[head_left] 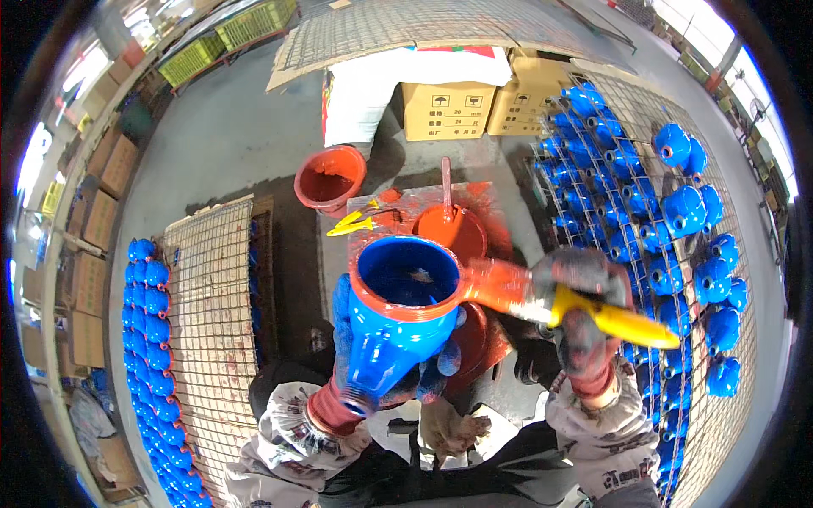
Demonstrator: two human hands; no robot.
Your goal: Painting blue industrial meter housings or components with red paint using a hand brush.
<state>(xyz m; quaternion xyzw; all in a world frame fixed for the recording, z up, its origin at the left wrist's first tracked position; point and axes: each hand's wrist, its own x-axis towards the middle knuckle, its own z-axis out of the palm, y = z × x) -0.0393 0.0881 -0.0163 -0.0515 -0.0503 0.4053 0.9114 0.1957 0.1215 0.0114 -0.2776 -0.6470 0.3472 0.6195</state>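
My left hand [342, 322], in a blue-grey work glove, is wrapped round a glossy blue hollow casting [394, 334]. The casting is tilted, its wide mouth facing up and away from me and its narrow threaded neck pointing down towards my lap. Red paint coats the rim of the mouth. My right hand [591, 284], in a dark stained glove, is closed on the yellow handle of a paintbrush [622, 322]. Its red-coated bristles touch the right side of the rim. Just behind the casting stands a container of red paint [464, 230] with a stick in it.
A reddish bucket [330, 179] and yellow-handled tools [351, 225] lie beyond the casting. Blue castings [688, 210] fill mesh racks at right; more rows [152, 300] line the left rack. Cardboard boxes [447, 110] and a white sack [356, 97] stand ahead under a mesh-topped table [406, 30].
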